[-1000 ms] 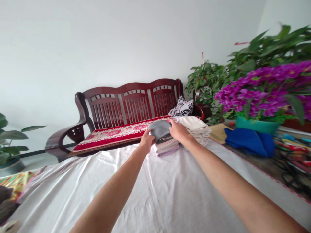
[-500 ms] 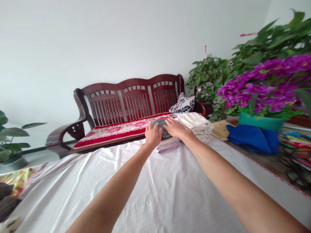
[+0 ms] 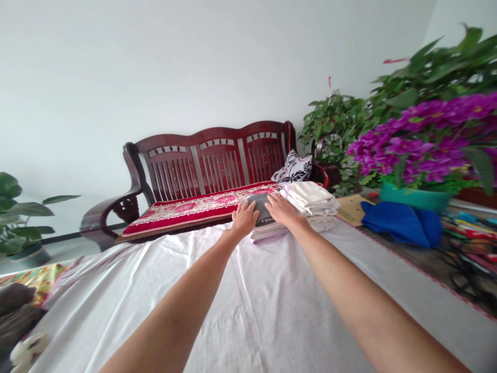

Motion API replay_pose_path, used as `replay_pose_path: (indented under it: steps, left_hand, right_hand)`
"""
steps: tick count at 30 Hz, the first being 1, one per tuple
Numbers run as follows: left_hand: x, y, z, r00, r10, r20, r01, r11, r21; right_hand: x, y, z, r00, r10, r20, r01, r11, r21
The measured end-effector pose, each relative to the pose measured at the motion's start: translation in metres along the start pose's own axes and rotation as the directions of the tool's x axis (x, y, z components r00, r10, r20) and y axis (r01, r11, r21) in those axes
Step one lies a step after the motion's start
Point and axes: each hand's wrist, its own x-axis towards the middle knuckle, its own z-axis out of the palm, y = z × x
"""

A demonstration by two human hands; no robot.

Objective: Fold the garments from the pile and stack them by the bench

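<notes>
A folded dark grey cloth (image 3: 261, 207) tops a low pile at the far side of the white sheet. Beneath it are pale lilac and whitish folded cloths (image 3: 267, 234). My left hand (image 3: 244, 217) rests at the grey cloth's left edge, fingers spread. On its right edge lies my right hand (image 3: 282, 209), with the fingers stretched out flat. Neither hand visibly grips the cloth. Just right of my right hand stands a second pile of folded white cloths (image 3: 310, 196), a little higher than the grey cloth.
The white sheet (image 3: 240, 300) spreads under both arms. Behind it stands a dark wooden bench (image 3: 182, 166) with a red floral cover and a patterned cushion (image 3: 293, 167). To the right are a blue cloth (image 3: 404, 223) and purple flowers (image 3: 423, 140). Dark grey fabric (image 3: 17, 311) lies at left.
The view has shifted slightly, so more shows at the left edge. Both hands stay on the grey cloth, which looks about the same.
</notes>
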Motion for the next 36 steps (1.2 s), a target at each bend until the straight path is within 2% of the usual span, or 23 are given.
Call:
replay_pose_path:
  steps: [2,5,9,11,13,15,17,20,22,24,26,28,30,33,34,36]
  left_hand:
    - [-0.014,-0.010,-0.011,0.996,0.050,-0.075,-0.054,0.997,-0.047]
    - [-0.050,-0.036,-0.032,0.982,0.142,-0.127,-0.155,0.983,-0.097]
    - [-0.121,-0.078,-0.061,0.987,0.137,-0.079,-0.148,0.977,-0.153]
    - [-0.163,-0.092,-0.075,0.994,0.109,-0.016,-0.110,0.977,-0.182]
    - [-0.206,-0.101,-0.089,0.996,0.076,0.055,-0.064,0.981,-0.184]
    - [-0.246,-0.107,-0.104,0.993,0.033,0.113,-0.014,0.986,-0.165]
    - [-0.281,-0.115,-0.119,0.991,-0.021,0.128,0.041,0.988,-0.150]
    - [-0.327,-0.141,-0.144,0.985,-0.156,0.073,0.164,0.979,-0.118]
    - [-0.354,-0.166,-0.163,0.953,-0.302,-0.013,0.301,0.952,-0.055]
    - [-0.378,-0.194,-0.188,0.888,-0.442,-0.128,0.446,0.895,0.002]
    - [-0.398,-0.222,-0.217,0.802,-0.538,-0.259,0.569,0.820,0.058]
    - [-0.414,-0.247,-0.246,0.704,-0.602,-0.377,0.686,0.714,0.140]
    - [-0.425,-0.268,-0.270,0.581,-0.668,-0.465,0.805,0.554,0.211]
    - [-0.434,-0.294,-0.295,0.367,-0.779,-0.509,0.929,0.337,0.155]
    - [-0.435,-0.302,-0.299,0.302,-0.812,-0.499,0.951,0.294,0.098]
    - [-0.433,-0.316,-0.304,0.199,-0.862,-0.467,0.973,0.229,-0.009]
  right_hand:
    - [-0.002,-0.002,-0.009,0.997,0.057,-0.046,-0.057,0.998,-0.005]
    - [-0.010,-0.007,-0.027,0.984,0.126,-0.123,-0.129,0.992,-0.015]
    - [-0.032,-0.026,-0.047,0.975,0.072,-0.210,-0.078,0.997,-0.021]
    - [-0.048,-0.043,-0.046,0.972,0.027,-0.235,-0.025,1.000,0.014]
    - [-0.066,-0.065,-0.033,0.974,-0.008,-0.228,0.036,0.992,0.120]
    - [-0.085,-0.093,-0.011,0.988,-0.055,-0.146,0.092,0.962,0.256]
    - [-0.104,-0.125,0.014,0.988,-0.137,-0.070,0.153,0.926,0.344]
    - [-0.129,-0.177,0.040,0.968,-0.252,-0.002,0.228,0.870,0.437]
    - [-0.141,-0.205,0.048,0.947,-0.319,0.030,0.268,0.840,0.473]
    - [-0.147,-0.224,0.052,0.934,-0.356,0.037,0.295,0.825,0.483]
    - [-0.149,-0.235,0.056,0.933,-0.360,0.018,0.310,0.825,0.472]
    - [-0.149,-0.239,0.062,0.938,-0.346,-0.018,0.315,0.831,0.459]
    - [-0.149,-0.239,0.068,0.941,-0.332,-0.064,0.324,0.832,0.450]
    - [-0.151,-0.237,0.074,0.933,-0.341,-0.118,0.357,0.827,0.434]
    - [-0.151,-0.236,0.076,0.928,-0.348,-0.130,0.369,0.826,0.425]
    - [-0.153,-0.235,0.079,0.922,-0.357,-0.151,0.387,0.829,0.405]
